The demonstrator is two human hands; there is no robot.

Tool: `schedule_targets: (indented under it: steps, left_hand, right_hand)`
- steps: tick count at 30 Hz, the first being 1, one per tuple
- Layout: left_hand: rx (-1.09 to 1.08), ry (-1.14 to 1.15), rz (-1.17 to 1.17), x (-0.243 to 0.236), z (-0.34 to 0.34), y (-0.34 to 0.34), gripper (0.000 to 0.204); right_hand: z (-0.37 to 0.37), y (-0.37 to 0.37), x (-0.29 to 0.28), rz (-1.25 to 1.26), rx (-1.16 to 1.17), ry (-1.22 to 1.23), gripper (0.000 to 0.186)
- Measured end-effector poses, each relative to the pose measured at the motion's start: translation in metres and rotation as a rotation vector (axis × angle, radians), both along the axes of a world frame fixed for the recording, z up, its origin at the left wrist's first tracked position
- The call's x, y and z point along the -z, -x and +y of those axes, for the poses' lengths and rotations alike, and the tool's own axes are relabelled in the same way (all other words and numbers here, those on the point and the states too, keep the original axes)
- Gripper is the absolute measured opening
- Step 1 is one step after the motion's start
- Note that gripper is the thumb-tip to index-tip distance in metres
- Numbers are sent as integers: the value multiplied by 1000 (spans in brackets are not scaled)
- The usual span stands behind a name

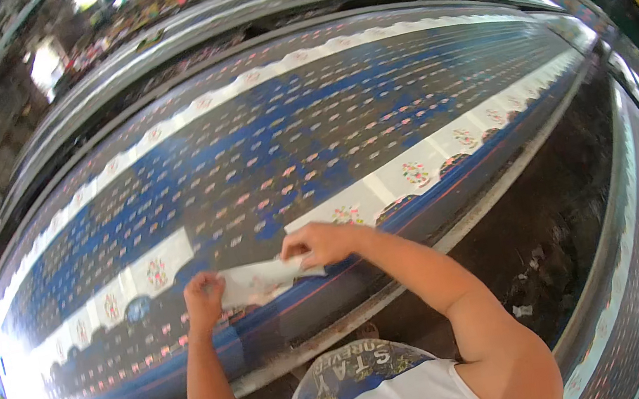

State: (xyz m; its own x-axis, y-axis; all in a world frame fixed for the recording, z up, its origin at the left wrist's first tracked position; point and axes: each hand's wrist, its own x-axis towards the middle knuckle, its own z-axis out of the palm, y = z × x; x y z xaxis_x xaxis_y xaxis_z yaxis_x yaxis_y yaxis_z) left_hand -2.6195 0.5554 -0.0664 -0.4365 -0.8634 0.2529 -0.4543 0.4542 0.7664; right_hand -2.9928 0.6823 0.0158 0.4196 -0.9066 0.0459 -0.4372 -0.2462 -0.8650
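Note:
My left hand pinches the left end of a white floral-printed piece near the front edge of a long printing table. My right hand grips the same piece's right end from above, fingers curled. The piece lies between a row of similar printed white pieces on the left and another row running away to the right. The table top is grey and blue, marked with rows of small pink and pale patches.
A wavy-edged white strip runs along the table's far side. A second long table stands at my right beyond a dark floor strip with scraps on it. More long tables and colourful clutter fill the back.

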Motion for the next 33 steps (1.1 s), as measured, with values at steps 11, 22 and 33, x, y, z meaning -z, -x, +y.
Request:
schedule_targets:
  steps: [11, 22, 33]
  left_hand:
    - [-403, -317, 388, -35, 12, 12, 24]
    - [-591, 515, -44, 26, -132, 23, 10]
    - [-629, 478, -150, 34, -152, 27, 20]
  right_hand:
    - [-56, 30, 54, -218, 406, -115, 14]
    - [-187, 21, 116, 132, 772, 237, 17]
    - [-194, 6, 133, 104, 979, 194, 17]
